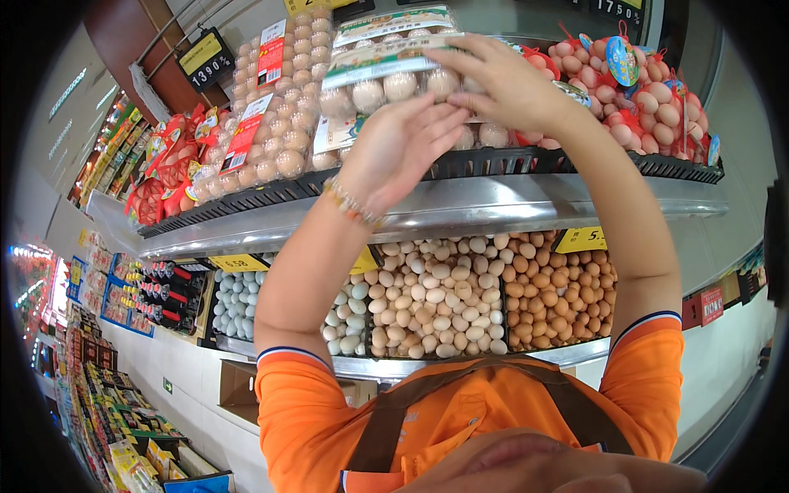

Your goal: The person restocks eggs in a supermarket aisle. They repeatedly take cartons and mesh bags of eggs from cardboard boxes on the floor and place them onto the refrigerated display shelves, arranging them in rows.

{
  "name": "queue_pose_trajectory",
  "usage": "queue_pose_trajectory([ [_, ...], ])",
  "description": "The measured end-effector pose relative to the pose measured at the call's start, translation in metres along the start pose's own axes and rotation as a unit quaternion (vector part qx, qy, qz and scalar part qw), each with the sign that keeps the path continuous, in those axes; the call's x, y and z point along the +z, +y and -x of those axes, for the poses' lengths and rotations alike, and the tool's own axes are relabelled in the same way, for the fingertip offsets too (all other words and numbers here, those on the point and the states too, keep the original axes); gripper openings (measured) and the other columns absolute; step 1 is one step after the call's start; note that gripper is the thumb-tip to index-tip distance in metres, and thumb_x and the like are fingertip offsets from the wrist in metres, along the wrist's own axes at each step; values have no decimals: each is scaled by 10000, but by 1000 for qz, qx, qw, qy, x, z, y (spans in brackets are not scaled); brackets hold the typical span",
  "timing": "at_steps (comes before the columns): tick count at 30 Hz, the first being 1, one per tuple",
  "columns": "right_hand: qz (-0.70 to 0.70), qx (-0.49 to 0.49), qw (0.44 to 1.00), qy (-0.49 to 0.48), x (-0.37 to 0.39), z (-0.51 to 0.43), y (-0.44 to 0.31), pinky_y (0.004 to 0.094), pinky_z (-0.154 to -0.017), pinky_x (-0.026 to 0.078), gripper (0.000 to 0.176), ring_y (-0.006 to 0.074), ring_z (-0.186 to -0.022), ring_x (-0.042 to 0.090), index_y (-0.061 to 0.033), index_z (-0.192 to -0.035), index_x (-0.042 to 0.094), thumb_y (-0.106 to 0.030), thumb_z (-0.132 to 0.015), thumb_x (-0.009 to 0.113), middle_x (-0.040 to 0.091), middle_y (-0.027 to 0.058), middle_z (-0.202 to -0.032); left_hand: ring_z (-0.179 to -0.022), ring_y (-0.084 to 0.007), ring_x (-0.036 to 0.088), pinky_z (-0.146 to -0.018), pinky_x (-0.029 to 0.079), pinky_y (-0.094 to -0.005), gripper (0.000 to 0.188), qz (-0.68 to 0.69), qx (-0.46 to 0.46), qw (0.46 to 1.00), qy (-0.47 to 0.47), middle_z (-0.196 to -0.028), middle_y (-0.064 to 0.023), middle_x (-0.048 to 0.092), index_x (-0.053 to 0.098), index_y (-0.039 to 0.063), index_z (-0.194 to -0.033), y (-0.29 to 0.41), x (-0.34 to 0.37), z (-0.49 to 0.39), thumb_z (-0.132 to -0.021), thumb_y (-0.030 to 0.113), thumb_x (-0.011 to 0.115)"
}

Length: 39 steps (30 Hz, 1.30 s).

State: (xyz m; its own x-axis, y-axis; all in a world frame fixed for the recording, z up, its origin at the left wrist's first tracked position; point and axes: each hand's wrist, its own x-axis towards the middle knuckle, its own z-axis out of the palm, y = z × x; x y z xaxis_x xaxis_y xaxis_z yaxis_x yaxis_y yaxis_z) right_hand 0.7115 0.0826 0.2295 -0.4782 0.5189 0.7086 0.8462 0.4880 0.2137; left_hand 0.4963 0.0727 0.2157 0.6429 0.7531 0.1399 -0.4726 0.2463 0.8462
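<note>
On the upper shelf, clear plastic packs of eggs with a green and white label [394, 63] lie stacked. My right hand [499, 80] rests on the right part of the top pack, its fingers spread over the label and the front edge. My left hand [407, 145], with a beaded bracelet [352, 203] at the wrist, is in front of the same pack, palm turned up and fingertips near its lower front edge. Whether the left fingers touch the pack is hard to tell. Larger clear egg packs with red labels [246, 134] stand to the left of it.
A black plastic basket edge [487, 163] runs along the metal shelf [493, 200]. Red net bags of eggs stand right [662, 111] and left [172, 157]. Below are bins of pale eggs [437, 296] and brown eggs [555, 296]. A price sign [205, 60] hangs at upper left.
</note>
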Motion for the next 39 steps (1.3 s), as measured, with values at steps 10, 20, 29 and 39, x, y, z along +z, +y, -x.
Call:
queue_pose_trajectory([
  [10, 59, 19, 998, 6, 22, -1, -7, 613, -1097, 374, 665, 315, -1419, 400, -329, -1542, 367, -353, -944, 655, 443, 76, -1512, -1410, -373, 385, -1128, 281, -636, 579, -836, 393, 354, 146, -1528, -145, 434, 471, 206, -1492, 34, -71, 0, -966, 395, 621],
  [20, 64, 29, 997, 14, 31, -7, -1, 566, -1112, 370, 712, 358, -1401, 415, -325, -1554, 359, -375, -920, 681, 429, 119, -1522, -1489, -345, 288, -1145, 102, -724, 592, -848, 361, 358, 150, -1586, -119, 377, 416, 252, -1534, 34, -92, -20, -998, 469, 545],
  [29, 5, 28, 998, 54, 2, 10, -23, 498, -1120, 350, 847, 376, -1392, 410, -96, -1551, 339, -416, -871, 728, 394, 163, -1538, -1501, -311, 284, -1150, 38, -725, 762, -834, 379, 369, 160, -1613, -132, 322, 365, 152, -1548, 33, -90, -13, -940, 532, 621],
  [39, -110, -76, 978, 163, -19, 85, -118, 632, -1115, 334, 481, 295, -1213, 578, -49, -1226, 639, -140, -763, 735, 617, 124, -1194, -1516, -319, 250, -1153, 6, -724, 846, -810, 392, 404, 161, -1637, -130, 268, 330, 125, -1554, 26, -85, -4, -897, 523, 685],
])
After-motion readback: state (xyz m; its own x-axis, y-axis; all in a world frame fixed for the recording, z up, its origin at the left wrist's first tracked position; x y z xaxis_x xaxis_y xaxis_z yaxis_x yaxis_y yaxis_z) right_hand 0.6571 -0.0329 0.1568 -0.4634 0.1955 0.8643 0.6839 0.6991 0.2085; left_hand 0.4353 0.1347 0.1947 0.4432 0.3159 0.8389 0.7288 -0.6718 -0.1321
